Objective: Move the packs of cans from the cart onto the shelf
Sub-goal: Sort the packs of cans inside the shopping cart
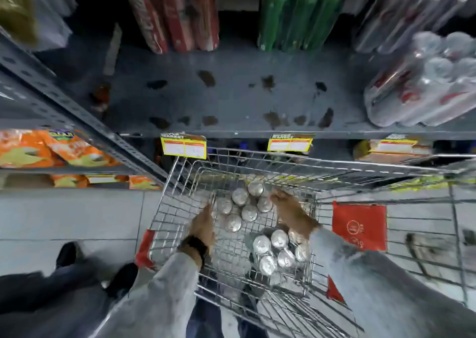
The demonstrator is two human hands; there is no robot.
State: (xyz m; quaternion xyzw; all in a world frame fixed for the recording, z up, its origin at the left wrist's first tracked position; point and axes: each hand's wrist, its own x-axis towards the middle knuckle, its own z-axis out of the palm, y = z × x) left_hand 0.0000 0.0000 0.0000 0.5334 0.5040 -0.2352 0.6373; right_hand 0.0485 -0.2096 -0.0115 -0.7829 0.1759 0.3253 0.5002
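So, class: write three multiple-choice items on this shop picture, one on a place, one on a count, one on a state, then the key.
1. Where is the wrapped pack of cans already on the shelf?
A. its right end
B. its left end
C. its middle

2. How many packs of cans are in the cart?
A. one
B. two
C. four

3. What are the hands doing?
A. pushing the cart handle
B. lifting a pack above the shelf
C. reaching either side of the far pack

Key: 1 A, the shelf pack lies at the right; 2 B, a far pack and a near pack; 3 C, left hand and right hand flank the far pack.
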